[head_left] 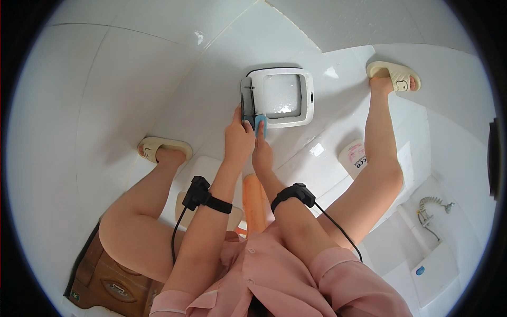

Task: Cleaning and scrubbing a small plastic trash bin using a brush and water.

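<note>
A white, rounded-square bin [308,108] stands in front of me with its inside facing up; a wet, shiny surface with white foam or droplets shows in it. A dark see-through flap [247,92] stands raised along its left side. My left hand [239,138] grips the near end of this flap, its fingers partly hidden behind it. My right hand [262,155] presses a small blue sponge [261,122] against the flap's near end, beside the bin's near left corner. Both hands are close together, almost touching.
A white container with pink print [353,158] stands at the right. Between my legs are a beige container [203,171] and an orange tube-like thing [254,201]. A brown wooden-looking box [113,280] lies lower left; a coiled hose [430,206] hangs at the right. White tiles [132,79] surround these.
</note>
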Tool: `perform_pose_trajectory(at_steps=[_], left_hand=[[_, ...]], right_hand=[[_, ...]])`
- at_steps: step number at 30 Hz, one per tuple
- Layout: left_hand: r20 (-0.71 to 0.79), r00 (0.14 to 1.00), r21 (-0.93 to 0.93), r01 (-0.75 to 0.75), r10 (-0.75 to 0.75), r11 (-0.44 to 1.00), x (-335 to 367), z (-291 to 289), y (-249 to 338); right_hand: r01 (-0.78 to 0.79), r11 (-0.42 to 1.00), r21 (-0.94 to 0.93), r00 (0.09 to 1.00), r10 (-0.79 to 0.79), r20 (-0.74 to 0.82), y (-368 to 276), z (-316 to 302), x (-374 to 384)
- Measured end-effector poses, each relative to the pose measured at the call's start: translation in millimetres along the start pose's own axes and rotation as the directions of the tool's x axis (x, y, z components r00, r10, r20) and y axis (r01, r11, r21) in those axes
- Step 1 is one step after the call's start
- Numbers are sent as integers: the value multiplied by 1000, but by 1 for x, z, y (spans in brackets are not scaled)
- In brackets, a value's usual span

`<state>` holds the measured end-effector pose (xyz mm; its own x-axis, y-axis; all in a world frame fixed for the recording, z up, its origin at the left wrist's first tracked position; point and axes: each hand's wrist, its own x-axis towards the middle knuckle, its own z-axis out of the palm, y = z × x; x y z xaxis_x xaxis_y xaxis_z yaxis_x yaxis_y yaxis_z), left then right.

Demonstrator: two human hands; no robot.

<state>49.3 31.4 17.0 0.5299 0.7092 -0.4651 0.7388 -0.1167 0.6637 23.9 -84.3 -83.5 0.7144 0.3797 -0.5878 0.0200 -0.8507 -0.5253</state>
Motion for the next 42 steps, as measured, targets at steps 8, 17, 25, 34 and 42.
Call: perform_pose_trajectory(at_steps=[8, 17, 25, 34, 42], left_hand=[[-47, 999, -16, -15, 15, 1000, -3, -2, -2], [-60, 998, 15, 1, 0, 1000, -4, -7, -7], [-48, 998, 16, 39, -39, 999, -6, 2, 8], [-68, 997, -57, -37, 33, 998, -4, 6, -9], [-71, 997, 170, -21, 33, 985, 8, -18, -2]], right_hand=[[40, 993, -107, 999, -37, 35, 15, -16, 0], [-30, 994, -109, 997, 23, -70, 54, -45, 10], [-166, 985, -37, 986, 165, -33, 44, -30, 12], [-46, 999, 10, 952, 47, -303, 56, -87, 60], [-21, 999, 35, 984, 27, -178, 75, -74, 32]])
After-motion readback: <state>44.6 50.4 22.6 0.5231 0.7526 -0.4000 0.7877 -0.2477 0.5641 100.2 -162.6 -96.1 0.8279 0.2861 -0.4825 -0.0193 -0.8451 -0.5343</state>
